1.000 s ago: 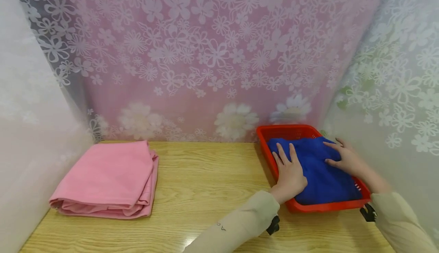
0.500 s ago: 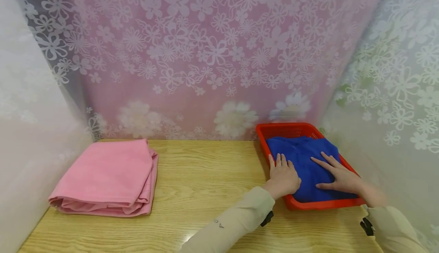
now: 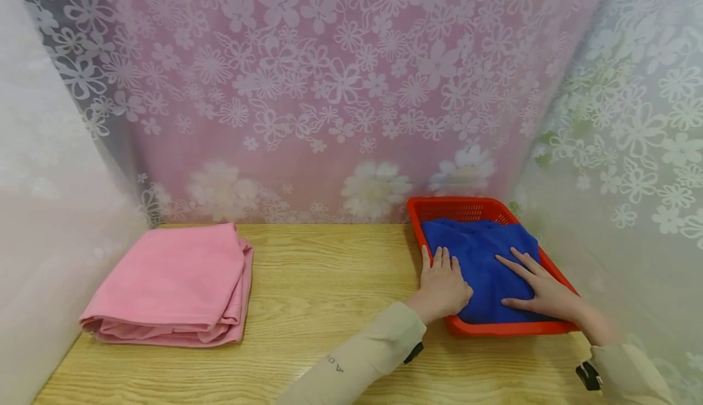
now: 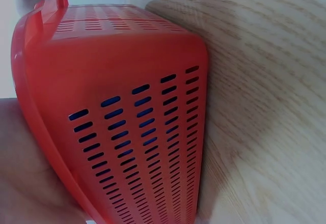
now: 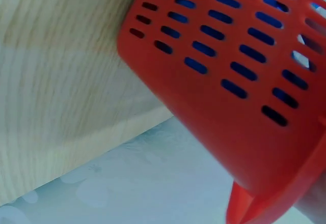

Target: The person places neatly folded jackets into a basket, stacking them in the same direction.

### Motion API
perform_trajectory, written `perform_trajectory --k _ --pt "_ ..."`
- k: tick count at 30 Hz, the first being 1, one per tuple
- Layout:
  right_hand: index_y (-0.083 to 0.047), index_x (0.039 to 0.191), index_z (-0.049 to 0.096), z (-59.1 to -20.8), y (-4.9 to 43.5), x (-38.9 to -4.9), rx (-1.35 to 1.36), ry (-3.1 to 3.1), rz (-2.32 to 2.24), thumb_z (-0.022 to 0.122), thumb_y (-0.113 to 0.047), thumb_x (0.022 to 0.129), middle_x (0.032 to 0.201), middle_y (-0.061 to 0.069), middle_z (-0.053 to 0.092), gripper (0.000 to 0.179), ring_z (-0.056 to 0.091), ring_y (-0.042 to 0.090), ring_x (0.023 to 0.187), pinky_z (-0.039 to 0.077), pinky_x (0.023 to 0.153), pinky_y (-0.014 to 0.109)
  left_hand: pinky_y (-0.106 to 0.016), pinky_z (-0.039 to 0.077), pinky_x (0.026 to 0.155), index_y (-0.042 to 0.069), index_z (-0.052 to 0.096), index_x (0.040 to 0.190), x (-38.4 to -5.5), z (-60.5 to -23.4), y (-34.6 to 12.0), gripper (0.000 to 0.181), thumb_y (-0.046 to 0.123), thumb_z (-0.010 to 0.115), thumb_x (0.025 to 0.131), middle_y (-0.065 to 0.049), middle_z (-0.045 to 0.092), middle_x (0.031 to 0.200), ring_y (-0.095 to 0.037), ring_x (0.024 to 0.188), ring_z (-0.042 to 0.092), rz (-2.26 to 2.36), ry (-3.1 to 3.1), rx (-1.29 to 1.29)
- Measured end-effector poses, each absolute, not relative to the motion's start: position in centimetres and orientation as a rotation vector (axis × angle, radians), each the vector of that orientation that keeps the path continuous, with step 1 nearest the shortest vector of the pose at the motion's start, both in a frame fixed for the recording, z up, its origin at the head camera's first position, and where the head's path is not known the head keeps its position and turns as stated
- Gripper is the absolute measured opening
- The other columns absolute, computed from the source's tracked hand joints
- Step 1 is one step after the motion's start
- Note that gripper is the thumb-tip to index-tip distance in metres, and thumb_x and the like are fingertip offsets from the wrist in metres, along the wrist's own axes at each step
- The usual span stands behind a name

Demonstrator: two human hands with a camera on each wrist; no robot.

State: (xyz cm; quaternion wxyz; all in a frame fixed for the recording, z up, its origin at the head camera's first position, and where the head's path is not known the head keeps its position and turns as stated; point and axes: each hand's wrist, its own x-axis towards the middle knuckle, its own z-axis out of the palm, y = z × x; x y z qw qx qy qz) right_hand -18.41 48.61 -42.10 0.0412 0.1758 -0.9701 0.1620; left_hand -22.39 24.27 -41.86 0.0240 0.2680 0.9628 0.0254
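A blue cloth lies bunched inside a red plastic basket at the right of the table. My left hand rests on the cloth's left side by the basket rim, its fingers fairly straight and pointing away from me. On the cloth's right side lies my right hand, flat with fingers spread. The left wrist view shows the slotted basket wall with part of the left hand at its rim. Blue shows through the slots of the basket in the right wrist view, where the right hand is mostly hidden.
A folded pink cloth lies on the left of the wooden table. Flower-patterned curtains stand behind the table and along both sides; the right one comes close to the basket.
Both hands have drawn back toward the near side over the blue cloth. The right hand has come down flatter on it, and the basket has shifted slightly left in view.
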Motion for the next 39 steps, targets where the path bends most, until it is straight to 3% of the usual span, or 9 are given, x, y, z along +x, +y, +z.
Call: perform_trajectory --k 8,13,20,23,27,30,33,36,39 --pt "-0.017 0.159 0.035 -42.5 47.7 -19.2 0.594 -2.927 0.549 0.085 -0.026 0.081 0.159 0.034 0.024 0.093 0.021 0.065 0.139 0.032 0.093 0.081 -0.054 0.002 0.124 0.025 0.039 0.157 -22.5 -42.1 23.1 0.062 0.056 0.041 0.104 0.004 0.03 0.164 -0.016 0.154 0.02 0.111 3.002 0.802" --pt "-0.004 0.148 0.049 -41.7 46.6 -20.0 0.534 -2.959 0.479 0.082 -0.026 0.085 0.151 0.04 0.032 0.074 0.03 0.065 0.133 0.035 0.096 0.078 -0.064 0.016 0.119 0.028 0.064 0.138 -23.3 -42.5 21.3 0.04 0.044 0.052 0.103 0.005 0.054 0.148 -0.014 0.143 0.043 0.364 3.099 0.932" --pt "-0.002 0.133 0.064 -38.5 41.1 -19.9 0.421 -2.791 0.409 0.074 -0.02 0.094 0.134 0.034 0.057 0.045 0.055 0.054 0.118 0.046 0.091 0.068 -0.034 0.049 0.097 0.028 0.074 0.119 -24.1 -41.8 16.0 0.023 0.026 0.058 0.103 0.015 0.074 0.11 -0.002 0.096 0.067 0.653 3.176 1.339" --pt "-0.009 0.131 0.067 -37.4 37.7 -19.6 0.375 -2.689 0.434 0.071 -0.021 0.096 0.109 0.022 0.071 0.038 0.065 0.035 0.072 0.055 0.064 0.047 -0.024 0.05 0.08 0.026 0.075 0.114 -24.5 -41.8 13.2 0.02 0.025 0.058 0.103 0.014 0.075 0.102 -0.003 0.086 0.068 0.693 3.268 1.416" --pt "-0.016 0.129 0.07 -36.7 33.3 -19.3 0.301 -2.609 0.51 0.069 -0.025 0.098 0.068 0.003 0.057 0.033 0.025 0.011 0.037 0.025 0.038 0.027 -0.027 0.053 0.084 0.024 0.075 0.114 -25.0 -41.6 8.9 0.02 0.024 0.058 0.104 0.012 0.076 0.103 -0.006 0.091 0.071 0.659 3.351 1.415" --pt "-0.018 0.128 0.071 -36.4 30.4 -19.3 0.294 -2.586 0.591 0.068 -0.025 0.099 0.064 0.0 0.05 0.03 0.025 0.009 0.038 0.025 0.038 0.026 -0.033 0.054 0.092 0.021 0.075 0.115 -25.4 -41.3 5.4 0.02 0.023 0.058 0.104 0.008 0.076 0.108 -0.01 0.099 0.071 0.672 3.373 1.375" --pt "-0.015 0.126 0.072 -36.4 27.7 -19.7 0.331 -2.566 0.647 0.068 -0.022 0.099 0.086 0.01 0.07 0.029 0.045 0.017 0.048 0.039 0.044 0.032 -0.038 0.054 0.092 0.018 0.075 0.115 -25.6 -41.0 1.8 0.019 0.02 0.06 0.103 0.003 0.076 0.109 -0.015 0.098 0.071 0.738 3.386 1.317" --pt "-0.011 0.126 0.072 -36.7 25.2 -20.4 0.385 -2.561 0.662 0.069 -0.017 0.098 0.117 0.018 0.071 0.029 0.065 0.034 0.08 0.054 0.067 0.047 -0.043 0.054 0.091 0.014 0.075 0.113 -25.8 -40.9 -1.9 0.018 0.017 0.061 0.102 -0.001 0.076 0.108 -0.019 0.096 0.071 0.778 3.424 1.244" --pt "-0.008 0.128 0.07 -37.2 22.9 -21.3 0.447 -2.556 0.666 0.07 -0.015 0.097 0.125 0.019 0.069 0.032 0.064 0.042 0.108 0.052 0.086 0.059 -0.045 0.055 0.09 0.013 0.075 0.112 -25.9 -40.9 -5.4 0.017 0.015 0.062 0.101 -0.004 0.076 0.106 -0.023 0.095 0.071 0.756 3.484 1.153"
